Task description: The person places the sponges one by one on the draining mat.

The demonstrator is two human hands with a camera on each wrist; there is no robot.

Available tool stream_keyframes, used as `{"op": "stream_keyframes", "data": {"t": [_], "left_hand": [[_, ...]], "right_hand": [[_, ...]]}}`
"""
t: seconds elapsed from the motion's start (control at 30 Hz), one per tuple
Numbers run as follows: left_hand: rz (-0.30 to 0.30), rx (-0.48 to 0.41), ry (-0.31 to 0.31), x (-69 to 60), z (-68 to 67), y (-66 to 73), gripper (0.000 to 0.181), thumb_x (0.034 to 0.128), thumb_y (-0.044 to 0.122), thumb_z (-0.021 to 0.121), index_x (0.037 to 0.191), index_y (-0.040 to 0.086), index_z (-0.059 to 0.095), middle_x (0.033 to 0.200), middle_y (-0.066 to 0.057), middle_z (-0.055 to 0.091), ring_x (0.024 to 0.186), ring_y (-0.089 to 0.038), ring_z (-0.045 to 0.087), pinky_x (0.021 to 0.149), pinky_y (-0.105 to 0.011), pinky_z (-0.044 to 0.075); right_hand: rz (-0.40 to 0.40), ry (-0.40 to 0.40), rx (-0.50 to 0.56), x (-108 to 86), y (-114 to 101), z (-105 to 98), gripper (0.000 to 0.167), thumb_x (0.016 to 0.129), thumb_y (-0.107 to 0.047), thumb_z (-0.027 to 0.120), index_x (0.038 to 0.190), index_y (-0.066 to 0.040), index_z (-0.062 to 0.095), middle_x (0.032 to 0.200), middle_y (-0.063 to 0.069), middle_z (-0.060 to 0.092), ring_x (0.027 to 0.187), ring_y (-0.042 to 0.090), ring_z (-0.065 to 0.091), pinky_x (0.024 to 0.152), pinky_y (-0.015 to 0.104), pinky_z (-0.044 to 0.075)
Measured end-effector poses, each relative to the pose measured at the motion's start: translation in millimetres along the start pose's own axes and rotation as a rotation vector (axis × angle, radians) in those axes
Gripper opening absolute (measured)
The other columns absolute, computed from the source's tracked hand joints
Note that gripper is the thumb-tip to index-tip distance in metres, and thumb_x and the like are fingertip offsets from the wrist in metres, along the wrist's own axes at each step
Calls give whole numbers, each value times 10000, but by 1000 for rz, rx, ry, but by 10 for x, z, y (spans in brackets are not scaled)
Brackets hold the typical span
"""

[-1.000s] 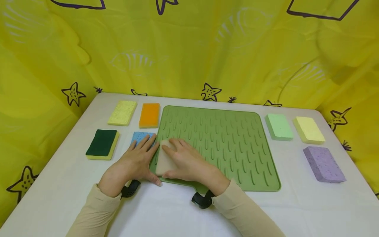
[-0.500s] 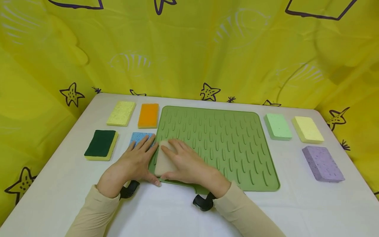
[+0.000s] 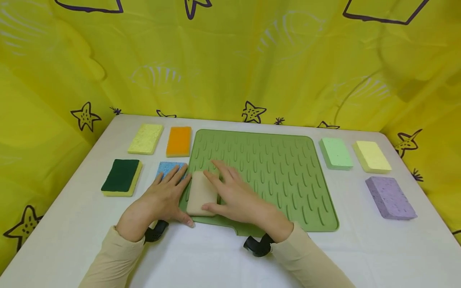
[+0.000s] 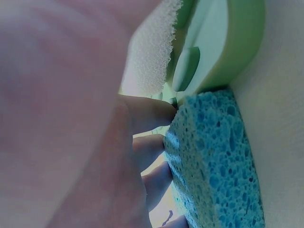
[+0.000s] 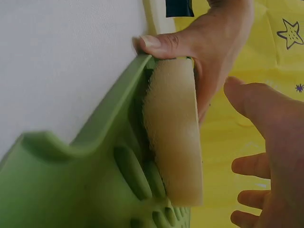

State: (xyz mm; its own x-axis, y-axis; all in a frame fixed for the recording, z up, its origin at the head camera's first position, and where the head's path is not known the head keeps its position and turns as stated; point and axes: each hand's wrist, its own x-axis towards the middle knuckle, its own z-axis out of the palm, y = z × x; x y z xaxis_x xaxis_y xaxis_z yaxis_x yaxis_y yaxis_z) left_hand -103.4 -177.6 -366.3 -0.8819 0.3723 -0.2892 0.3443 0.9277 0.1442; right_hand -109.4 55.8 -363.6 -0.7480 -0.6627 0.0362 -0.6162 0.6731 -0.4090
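A beige sponge lies at the near left corner of the green ridged drying mat. Just right of it, my right hand hovers with fingers and thumb spread; in the right wrist view its fingertips stand apart from the sponge. My left hand rests with outstretched fingers over a blue sponge, thumb by the mat's near left corner. In the left wrist view these fingertips touch the porous blue sponge, which sits against the mat's edge. Part of the blue sponge is hidden beneath the hand.
Left of the mat lie a pale yellow sponge, an orange sponge and a dark green scouring sponge. To the right are a mint sponge, a cream sponge and a purple sponge. A yellow curtain hangs behind.
My right hand has let go of the beige sponge and drawn back to the right, uncovering more of it. The left hand has stayed over the blue sponge.
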Motion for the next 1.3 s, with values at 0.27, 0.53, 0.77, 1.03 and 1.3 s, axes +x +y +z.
{"op": "stream_keyframes", "data": {"t": [0.27, 0.53, 0.77, 1.03, 1.3], "left_hand": [[12, -17, 10, -6, 9, -12, 1346, 559, 761, 794, 1561, 33, 269, 1670, -174, 77, 1530, -412, 108, 1175, -685, 139], [41, -80, -9, -2, -20, -53, 1288, 634, 778, 737, 1564, 28, 256, 1671, -174, 71, 1535, -406, 81, 1180, -678, 131], [57, -116, -6, -12, -25, -90, 1186, 707, 691, 754, 1561, 28, 266, 1670, -171, 77, 1535, -404, 83, 1184, -671, 126], [64, -121, -9, -23, -42, -100, 1197, 695, 684, 765, 1557, 17, 270, 1667, -182, 85, 1530, -417, 93, 1175, -681, 134], [49, -75, -6, -15, -37, -49, 1325, 577, 704, 829, 1556, 9, 267, 1664, -194, 86, 1527, -422, 105, 1170, -691, 137]], "right_hand": [[-2, 49, -17, -111, 168, -92, 798, 925, -503, 648, 1554, -126, 332, 1673, 95, 75, 1522, 343, 166, 1193, 559, 271], [32, 86, -8, -244, 297, -158, 795, 921, -470, 667, 1561, -148, 321, 1685, 41, -12, 1534, 325, 137, 1181, 576, 272], [45, 113, -9, -374, 427, -235, 790, 924, -457, 669, 1561, -148, 317, 1683, 55, 0, 1531, 340, 138, 1169, 597, 282], [68, 133, -36, -558, 619, -356, 798, 911, -418, 698, 1549, -109, 331, 1676, 107, 38, 1521, 377, 146, 1160, 620, 281], [101, 163, -72, -727, 832, -443, 775, 897, -372, 724, 1520, -76, 371, 1658, 147, 100, 1493, 414, 184, 1148, 657, 264]]}}
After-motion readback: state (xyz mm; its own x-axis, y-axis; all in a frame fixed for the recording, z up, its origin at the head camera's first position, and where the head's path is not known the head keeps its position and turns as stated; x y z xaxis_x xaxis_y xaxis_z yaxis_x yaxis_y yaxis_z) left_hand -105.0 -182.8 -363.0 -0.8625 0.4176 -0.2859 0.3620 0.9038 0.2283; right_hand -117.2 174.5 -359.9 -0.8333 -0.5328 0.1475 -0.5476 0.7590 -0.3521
